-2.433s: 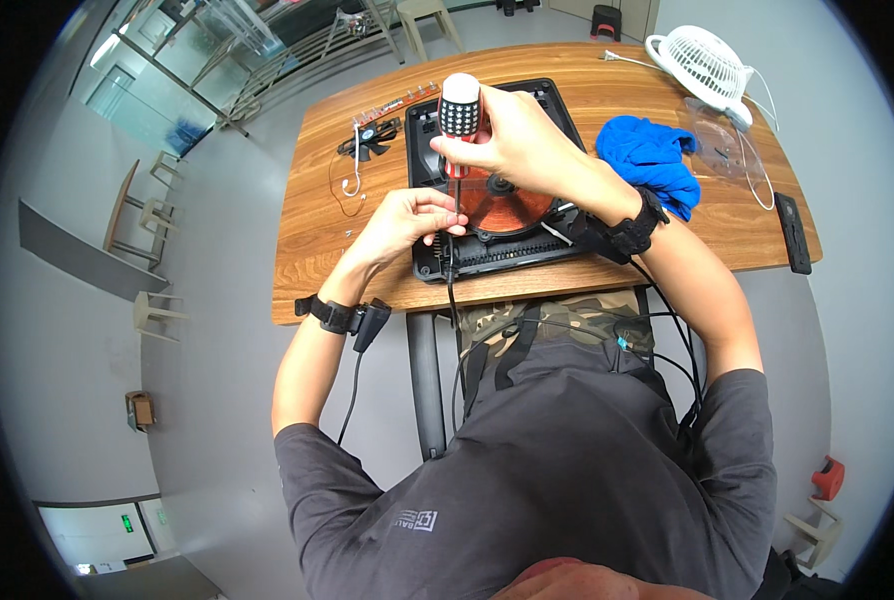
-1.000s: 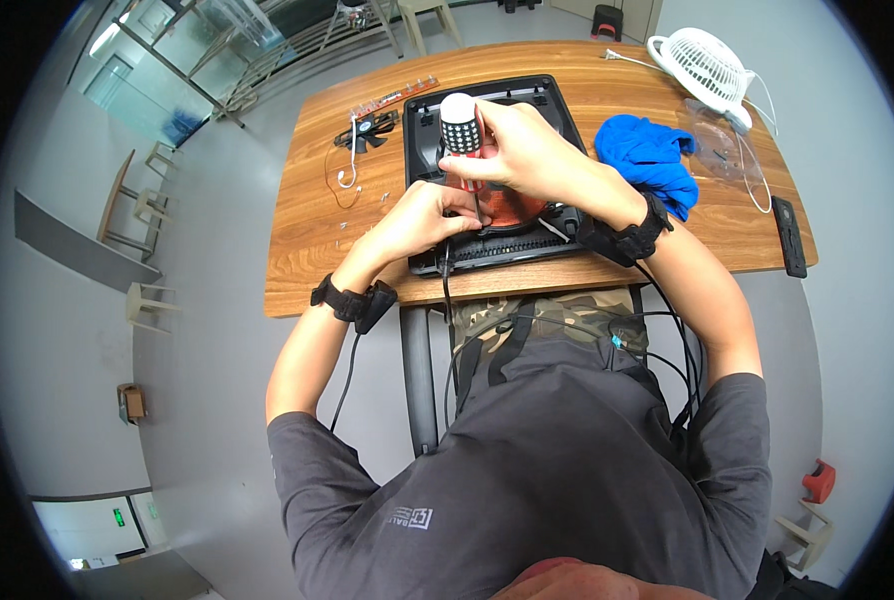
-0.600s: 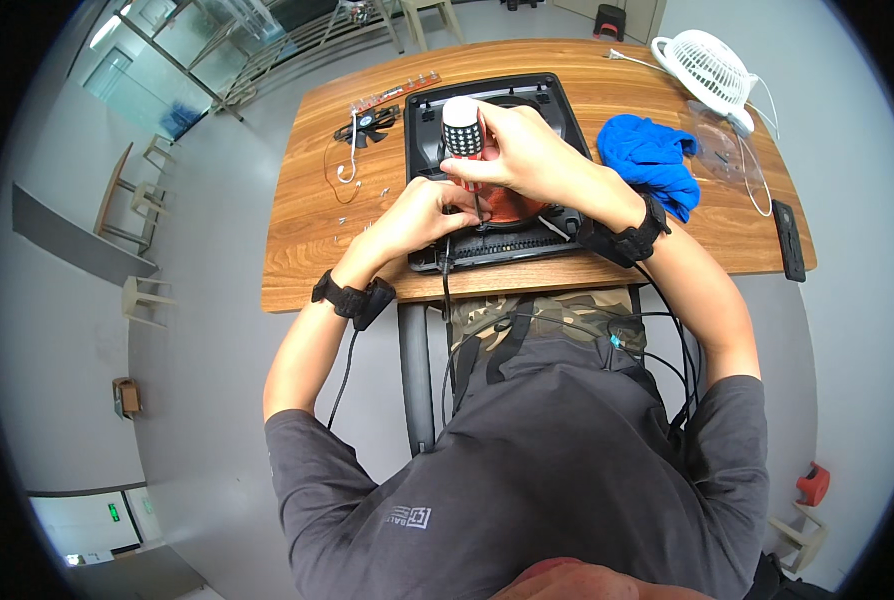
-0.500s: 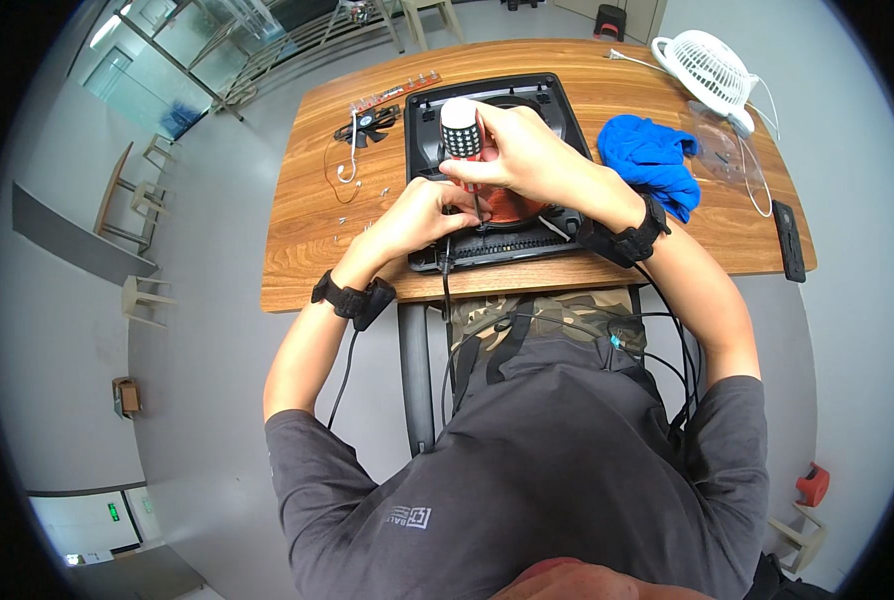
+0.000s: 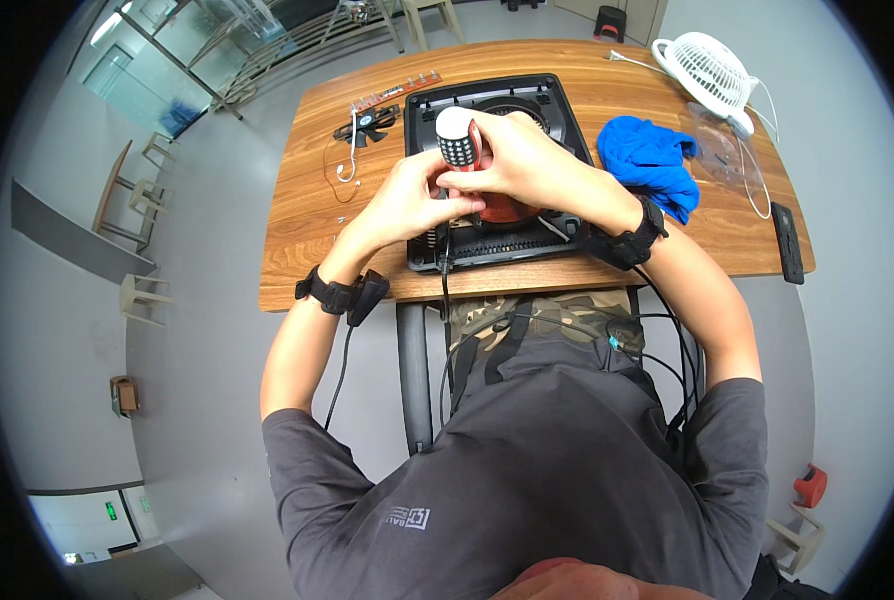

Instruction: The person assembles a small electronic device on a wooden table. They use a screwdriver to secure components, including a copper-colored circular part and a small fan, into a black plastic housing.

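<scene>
From the head view I read the right hand (image 5: 522,160) clamped on the handle of a screwdriver (image 5: 458,138), which stands near upright with its white cap at the top. The left hand (image 5: 407,205) is close against the right, thumb and fingers bent in at the lower end of the screwdriver; I cannot tell whether they grip the shaft. The tip is hidden from me by the fingers.

Below the hands, at the upper centre of the frame, an open black housing (image 5: 569,122) lies on the counter (image 5: 607,85). An orange-red coil (image 5: 510,210) sits inside it, partly covered by the right hand. A black cable (image 5: 446,262) runs over the housing's near edge.

Left of the housing I locate a small black fan (image 5: 369,125), with a red strip (image 5: 397,92) just above it.

Right of the housing lies a crumpled blue cloth (image 5: 647,160). A clear plastic piece (image 5: 712,150) is beside it, a white fan (image 5: 709,72) at upper right, and a black bar (image 5: 788,243) by the counter's right edge.
</scene>
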Action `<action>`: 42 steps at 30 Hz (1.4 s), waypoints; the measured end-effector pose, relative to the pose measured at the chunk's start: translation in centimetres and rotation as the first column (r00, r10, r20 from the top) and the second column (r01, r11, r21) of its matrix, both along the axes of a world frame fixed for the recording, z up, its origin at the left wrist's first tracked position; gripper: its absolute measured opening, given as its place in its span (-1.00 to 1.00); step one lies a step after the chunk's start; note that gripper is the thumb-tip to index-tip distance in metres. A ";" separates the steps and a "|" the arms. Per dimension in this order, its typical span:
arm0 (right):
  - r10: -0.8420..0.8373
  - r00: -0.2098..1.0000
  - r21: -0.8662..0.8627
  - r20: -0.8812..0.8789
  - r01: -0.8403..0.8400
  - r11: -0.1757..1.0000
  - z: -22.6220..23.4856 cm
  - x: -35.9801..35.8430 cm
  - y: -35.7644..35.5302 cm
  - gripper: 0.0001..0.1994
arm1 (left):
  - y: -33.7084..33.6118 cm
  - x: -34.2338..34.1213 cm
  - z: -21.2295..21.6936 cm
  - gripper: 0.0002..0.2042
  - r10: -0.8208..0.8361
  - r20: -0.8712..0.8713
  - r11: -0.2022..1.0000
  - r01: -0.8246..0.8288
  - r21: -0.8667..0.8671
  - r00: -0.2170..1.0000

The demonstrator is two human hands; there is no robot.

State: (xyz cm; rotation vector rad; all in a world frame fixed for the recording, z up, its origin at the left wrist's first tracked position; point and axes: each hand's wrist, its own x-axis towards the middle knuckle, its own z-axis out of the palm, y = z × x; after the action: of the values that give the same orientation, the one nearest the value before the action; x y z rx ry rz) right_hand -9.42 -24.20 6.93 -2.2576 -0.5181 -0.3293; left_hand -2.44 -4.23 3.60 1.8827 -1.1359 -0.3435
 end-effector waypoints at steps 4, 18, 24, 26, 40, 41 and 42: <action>0.015 0.999 0.065 0.038 -0.017 0.998 -0.7 0.8 0.0 -0.55 | -0.8 0.1 -0.4 -0.64 0.073 0.060 0.995 -0.069 -0.073 0.996; 0.050 0.971 -0.256 0.232 0.012 0.967 4.4 0.7 -0.4 -0.63 | -0.6 0.1 0.4 -0.73 -0.013 -0.232 0.991 -0.019 -0.134 0.973; -0.037 0.991 -0.458 0.131 0.093 0.884 5.4 1.2 0.5 -0.53 | -1.0 0.6 1.5 -0.86 0.085 -0.026 0.993 -0.087 -0.074 0.996; -0.021 0.990 -0.412 0.137 0.076 0.908 5.6 1.1 0.5 -0.59 | -0.7 0.6 1.6 -0.88 0.090 -0.057 0.992 -0.095 -0.088 0.994; 0.073 0.978 -0.513 0.198 0.039 0.857 5.5 2.2 0.0 -0.58 | -1.3 0.1 1.0 -0.57 0.075 -0.180 0.959 -0.120 -0.257 0.981; 0.063 0.979 -0.517 0.193 0.047 0.855 5.7 2.1 0.0 -0.57 | -1.4 0.0 1.0 -0.57 0.094 -0.135 0.954 -0.128 -0.271 0.986; 0.040 0.982 -0.533 0.183 0.065 0.844 5.9 2.1 0.1 -0.56 | -1.4 0.0 1.0 -0.56 0.112 -0.090 0.949 -0.134 -0.286 0.990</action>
State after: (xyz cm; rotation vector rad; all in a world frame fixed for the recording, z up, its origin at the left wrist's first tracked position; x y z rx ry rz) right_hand -7.37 -24.14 12.81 -2.7916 -0.7726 -0.4505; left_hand -2.39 -5.68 4.58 1.6573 -0.9578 -0.1620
